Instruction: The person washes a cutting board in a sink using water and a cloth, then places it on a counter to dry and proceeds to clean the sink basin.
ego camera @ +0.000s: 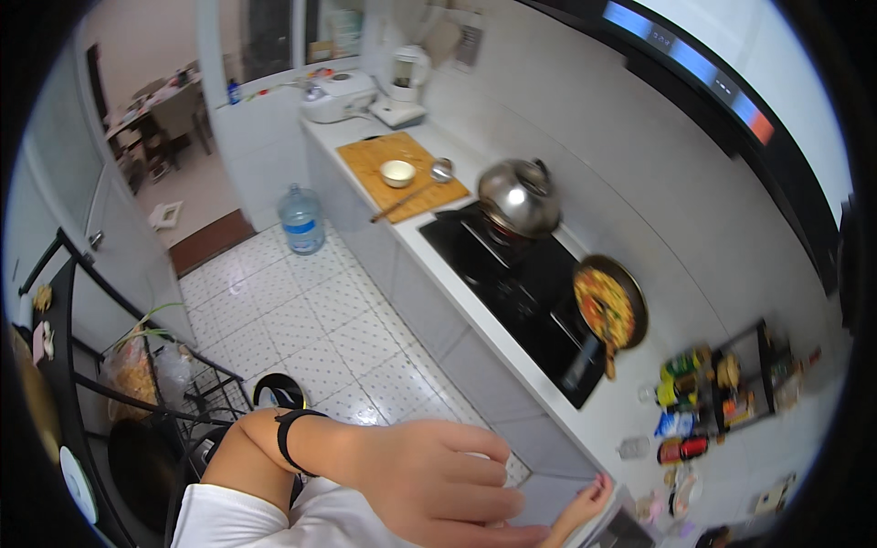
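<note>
My left hand [452, 479], blurred and back up, stretches across the foreground with its fingers bent. Its palm is hidden, so I cannot tell whether anything is in it. A black band [288, 442] circles that wrist. Farther right, my right hand [582, 503] is small in view by the front edge of the white counter [548, 383], with no object visible in it. On the right side of the black gas hob [500, 294] sits a frying pan [640, 312] of yellow and red food [603, 294]. A dark-bladed spatula [582, 363] lies across the pan's near side.
A steel kettle [514, 205] stands on the other burner. The wooden cutting board [363, 161] bears a white bowl [397, 174] and a ladle [442, 171]. Bottles [675, 394] and a black rack [747, 377] line the counter's right. A black shelf [75, 342] and water jug [301, 222] stand left.
</note>
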Demonstrator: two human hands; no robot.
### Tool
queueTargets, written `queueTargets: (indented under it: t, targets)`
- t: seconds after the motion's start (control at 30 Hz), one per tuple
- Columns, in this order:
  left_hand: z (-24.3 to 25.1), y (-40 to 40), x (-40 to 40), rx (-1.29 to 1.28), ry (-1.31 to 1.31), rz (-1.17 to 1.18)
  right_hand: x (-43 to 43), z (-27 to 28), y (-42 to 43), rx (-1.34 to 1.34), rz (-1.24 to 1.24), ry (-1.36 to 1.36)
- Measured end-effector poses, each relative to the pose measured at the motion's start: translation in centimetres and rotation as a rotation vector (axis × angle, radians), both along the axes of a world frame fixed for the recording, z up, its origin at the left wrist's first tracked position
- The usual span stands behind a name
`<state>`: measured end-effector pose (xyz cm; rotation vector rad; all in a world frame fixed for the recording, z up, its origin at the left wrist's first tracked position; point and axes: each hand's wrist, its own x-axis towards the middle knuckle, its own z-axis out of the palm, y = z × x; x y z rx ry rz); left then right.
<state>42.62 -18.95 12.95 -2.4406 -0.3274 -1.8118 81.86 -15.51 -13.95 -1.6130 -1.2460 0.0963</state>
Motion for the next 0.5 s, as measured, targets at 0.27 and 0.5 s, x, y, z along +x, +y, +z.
queueTargets:
  t: [0.27,0.5]
  targets:
    - [0.4,1.5,-11.3,-0.009,0.065,0.361,-26.0,3.7,11.2,-0.391,0.939,0.097]
    - [0.2,6.3,-18.4,-0.274,0.164,0.476,-39.9,2.5,20.3,-0.753,1.579,-0.105]
